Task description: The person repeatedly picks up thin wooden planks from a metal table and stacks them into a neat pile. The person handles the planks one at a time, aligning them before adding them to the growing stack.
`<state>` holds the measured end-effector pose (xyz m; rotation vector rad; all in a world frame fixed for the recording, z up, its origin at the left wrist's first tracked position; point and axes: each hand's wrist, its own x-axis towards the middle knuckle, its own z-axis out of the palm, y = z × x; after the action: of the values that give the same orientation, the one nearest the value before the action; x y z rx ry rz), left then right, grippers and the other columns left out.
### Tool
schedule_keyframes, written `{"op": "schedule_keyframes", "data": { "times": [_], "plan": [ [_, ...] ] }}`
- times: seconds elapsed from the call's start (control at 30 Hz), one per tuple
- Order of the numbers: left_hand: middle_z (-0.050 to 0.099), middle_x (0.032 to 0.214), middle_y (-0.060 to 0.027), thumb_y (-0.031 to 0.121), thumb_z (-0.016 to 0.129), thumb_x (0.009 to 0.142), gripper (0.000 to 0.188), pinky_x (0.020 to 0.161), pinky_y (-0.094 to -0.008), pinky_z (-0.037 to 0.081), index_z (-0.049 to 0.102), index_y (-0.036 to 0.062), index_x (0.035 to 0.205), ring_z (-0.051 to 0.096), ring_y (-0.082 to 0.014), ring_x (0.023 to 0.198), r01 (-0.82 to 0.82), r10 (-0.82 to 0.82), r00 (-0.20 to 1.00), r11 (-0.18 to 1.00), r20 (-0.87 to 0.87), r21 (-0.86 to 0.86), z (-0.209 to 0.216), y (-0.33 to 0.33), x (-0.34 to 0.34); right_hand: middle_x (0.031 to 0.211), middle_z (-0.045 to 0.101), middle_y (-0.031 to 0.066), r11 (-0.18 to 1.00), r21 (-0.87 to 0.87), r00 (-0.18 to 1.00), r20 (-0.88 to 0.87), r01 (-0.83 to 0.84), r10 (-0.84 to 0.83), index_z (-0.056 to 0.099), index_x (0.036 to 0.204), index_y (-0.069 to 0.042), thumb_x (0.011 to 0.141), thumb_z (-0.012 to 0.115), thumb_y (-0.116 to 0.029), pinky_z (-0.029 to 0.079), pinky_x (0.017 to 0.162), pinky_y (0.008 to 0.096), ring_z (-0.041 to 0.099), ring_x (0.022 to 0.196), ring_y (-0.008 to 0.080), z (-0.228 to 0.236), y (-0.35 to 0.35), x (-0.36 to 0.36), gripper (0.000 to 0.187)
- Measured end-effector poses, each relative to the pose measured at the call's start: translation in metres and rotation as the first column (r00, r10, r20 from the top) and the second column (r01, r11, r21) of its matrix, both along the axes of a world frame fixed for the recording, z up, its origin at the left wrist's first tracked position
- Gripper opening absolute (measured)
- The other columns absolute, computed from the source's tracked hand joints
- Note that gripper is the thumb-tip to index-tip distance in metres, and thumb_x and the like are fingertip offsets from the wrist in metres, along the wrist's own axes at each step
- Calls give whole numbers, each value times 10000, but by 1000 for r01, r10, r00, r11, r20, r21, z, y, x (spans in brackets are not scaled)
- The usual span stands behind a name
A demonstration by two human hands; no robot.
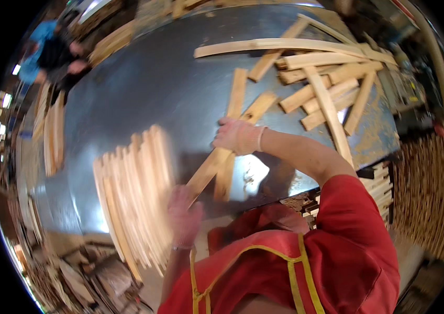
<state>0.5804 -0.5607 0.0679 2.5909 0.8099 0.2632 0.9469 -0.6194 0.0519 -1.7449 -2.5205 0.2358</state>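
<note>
My right hand (235,136), in a pale glove, is closed over a wooden strip (206,174) that slants across the metal tabletop. This strip crosses a second wooden strip (224,180) lying beneath it. By the lower end of the slanted strip is my left hand (185,217), also gloved; motion smears its fingers, so its grip is unclear. Just left of that hand, several pale strips (133,193) lie side by side in a row, their near ends jutting past the table edge. The row's right side is blurred.
Loose strips (332,97) lie in a crossed heap on the dark metal table (143,83) at the far right. A person (54,52) in blue stands at the far left beside more strips (54,136). Stacked wood (431,193) stands at the right, near a hose (436,57).
</note>
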Motion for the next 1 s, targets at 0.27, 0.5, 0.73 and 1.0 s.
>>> {"op": "schedule_keyframes", "data": {
  "times": [0.27, 0.5, 0.73, 1.0],
  "plan": [
    [646, 1428, -127, 271, 611, 1052, 490, 1162, -426, 466, 578, 10, 1466, 568, -263, 1388, 497, 692, 385, 402, 610, -769, 122, 37, 87, 1025, 715, 153, 932, 7, 898, -272, 362, -347, 615, 1237, -84, 761, 844, -239, 556, 932, 481, 705, 1015, 399, 165, -118, 19, 551],
    [409, 973, 20, 235, 654, 1027, 207, 786, -270, 414, 544, 81, 1111, 410, -101, 817, 333, 233, 802, 591, 551, -735, 121, 40, 179, 1413, 632, 211, 132, -359, -272, -859, 924, -433, 348, 1678, -48, 897, 798, -283, 526, 1086, 380, 629, 1269, 273, 141, -343, -6, 931],
    [607, 1263, -62, 218, 697, 1001, 529, 980, -312, 507, 607, -51, 1447, 581, -127, 1070, 53, 118, 983, 542, 138, -839, 39, -24, 165, 1481, 619, 201, -438, -664, -528, -748, 607, 401, 337, 1679, -37, 992, 759, -192, 508, 1122, 358, 621, 1312, 256, -42, -533, -39, 821],
    [642, 1390, -111, 171, 717, 1006, 509, 1038, -327, 536, 612, -49, 1452, 632, -195, 1187, 6, 15, 1000, 754, 26, -657, 26, -21, 140, 1300, 730, 286, -688, -498, -721, 165, 528, -673, 827, 1156, -61, 972, 621, -574, 546, 1017, 484, 721, 1219, 402, -100, -547, 66, 583]
  ]
}}
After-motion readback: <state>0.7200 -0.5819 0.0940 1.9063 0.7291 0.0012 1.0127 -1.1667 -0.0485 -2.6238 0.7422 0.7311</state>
